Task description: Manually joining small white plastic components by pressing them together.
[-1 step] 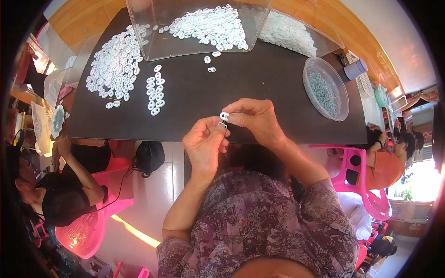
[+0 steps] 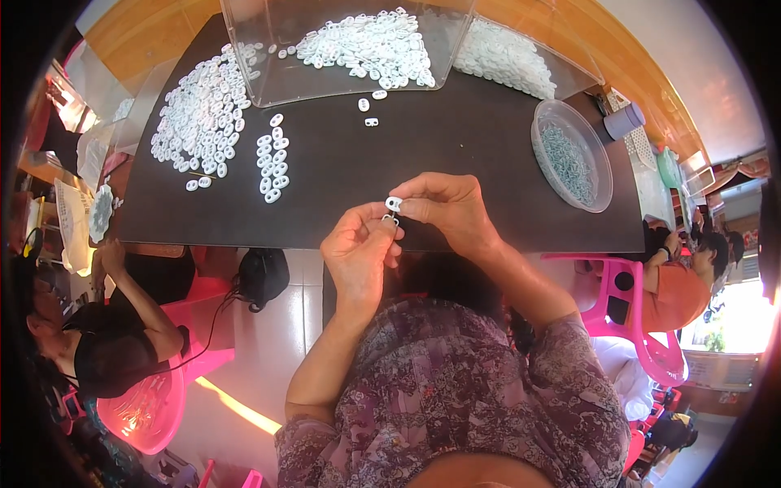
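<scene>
Both hands meet just above the near edge of the dark table. Thumb and fingertips of my right hand [image 2: 447,210] pinch a small white oval plastic piece [image 2: 394,202] with a dark hole showing in it. Directly below it, my left hand [image 2: 358,244] is closed with thumb against fingers on a second small pale piece [image 2: 390,219], mostly covered by the fingertips. Something thin and dark shows between the two pieces; I cannot tell whether they are joined. Left of my hands, several white oval two-holed pieces [image 2: 264,161] lie in neat short columns on the table [image 2: 325,187].
A heap of white pieces [image 2: 199,114] lies at far left. Behind stands a clear bin [image 2: 342,95] with more, beside a second clear container [image 2: 569,77]. At right, a round clear dish [image 2: 604,183] holds small metal parts. People sit on both sides, near pink chairs [image 2: 655,358].
</scene>
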Available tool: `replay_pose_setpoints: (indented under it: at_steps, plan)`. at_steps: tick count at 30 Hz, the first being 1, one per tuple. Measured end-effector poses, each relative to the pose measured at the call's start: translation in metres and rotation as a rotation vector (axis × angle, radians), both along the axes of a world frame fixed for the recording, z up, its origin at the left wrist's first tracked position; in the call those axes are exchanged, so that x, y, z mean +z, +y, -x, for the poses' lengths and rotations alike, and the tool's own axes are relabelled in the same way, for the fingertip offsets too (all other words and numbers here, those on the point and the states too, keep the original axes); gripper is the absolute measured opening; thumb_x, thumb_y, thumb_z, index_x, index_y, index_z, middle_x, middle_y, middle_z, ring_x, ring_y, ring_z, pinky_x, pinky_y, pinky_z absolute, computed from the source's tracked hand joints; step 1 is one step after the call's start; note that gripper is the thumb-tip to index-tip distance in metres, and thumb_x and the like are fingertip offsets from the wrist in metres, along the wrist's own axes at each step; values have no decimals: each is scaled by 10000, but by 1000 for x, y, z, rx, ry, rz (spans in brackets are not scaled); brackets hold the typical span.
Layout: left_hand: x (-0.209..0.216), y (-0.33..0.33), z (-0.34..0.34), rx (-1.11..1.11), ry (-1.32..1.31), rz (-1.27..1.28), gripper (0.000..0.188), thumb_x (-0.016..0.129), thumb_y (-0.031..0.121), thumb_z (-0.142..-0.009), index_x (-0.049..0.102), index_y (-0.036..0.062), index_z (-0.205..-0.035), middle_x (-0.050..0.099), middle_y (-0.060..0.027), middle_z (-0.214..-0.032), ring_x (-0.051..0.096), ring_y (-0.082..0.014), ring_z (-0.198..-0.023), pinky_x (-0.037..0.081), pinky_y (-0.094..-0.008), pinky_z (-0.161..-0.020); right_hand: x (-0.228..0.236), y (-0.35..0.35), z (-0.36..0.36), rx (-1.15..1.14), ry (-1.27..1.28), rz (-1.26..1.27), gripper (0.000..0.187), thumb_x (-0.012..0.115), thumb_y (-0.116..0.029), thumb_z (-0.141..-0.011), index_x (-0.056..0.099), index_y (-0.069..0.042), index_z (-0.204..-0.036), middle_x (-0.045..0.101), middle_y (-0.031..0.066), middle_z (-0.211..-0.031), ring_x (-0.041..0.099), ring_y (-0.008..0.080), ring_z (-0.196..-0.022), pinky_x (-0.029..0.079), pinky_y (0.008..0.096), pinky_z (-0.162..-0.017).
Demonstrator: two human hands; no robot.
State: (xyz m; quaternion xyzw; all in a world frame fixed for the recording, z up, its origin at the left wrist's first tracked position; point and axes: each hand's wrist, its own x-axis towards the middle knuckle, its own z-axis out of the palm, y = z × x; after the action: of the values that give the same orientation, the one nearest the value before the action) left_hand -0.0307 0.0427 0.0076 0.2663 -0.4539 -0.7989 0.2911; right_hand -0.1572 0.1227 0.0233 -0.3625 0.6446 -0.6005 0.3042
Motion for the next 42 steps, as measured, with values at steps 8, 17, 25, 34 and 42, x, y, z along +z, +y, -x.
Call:
replay_pose_setpoints:
  at_steps: [8,17,25,34,42]
  plan:
    - [-7,5,4,66,102,49,216,575,-21,-837,563,-67,-1048,610,-93,-728,551,-103,-552,434,-212,-446,-2,0,-6,40,-116,63,109,586,23,-820,648,42,-908,652,48,-770,583,63,-697,488,211,-617]
    - [-11,8,6,53,153,82,219,580,-2,-857,567,-53,-1069,609,-78,-754,552,-105,-580,451,-214,-465,-3,2,-8,42,-32,88,88,573,13,-838,635,49,-889,624,61,-773,587,82,-696,493,221,-604]
    - [-7,10,6,89,177,66,243,569,-4,-864,553,-76,-1095,612,-95,-760,559,-123,-586,481,-232,-501,0,3,-13,33,62,97,94,562,8,-834,629,32,-894,536,48,-770,554,93,-677,470,248,-588]
    - [1,5,6,128,167,-79,211,554,-40,-859,570,-86,-1064,641,-110,-814,604,-134,-700,500,-241,-666,4,3,-15,6,581,113,292,654,6,-685,609,-25,-971,552,53,-769,518,190,-683,437,313,-603]
    - [4,8,8,138,174,-106,194,556,-44,-846,587,-87,-1033,644,-112,-867,612,-138,-731,505,-236,-655,0,1,-13,-86,849,213,331,694,-16,-635,607,-11,-954,565,75,-794,513,230,-698,442,333,-596]
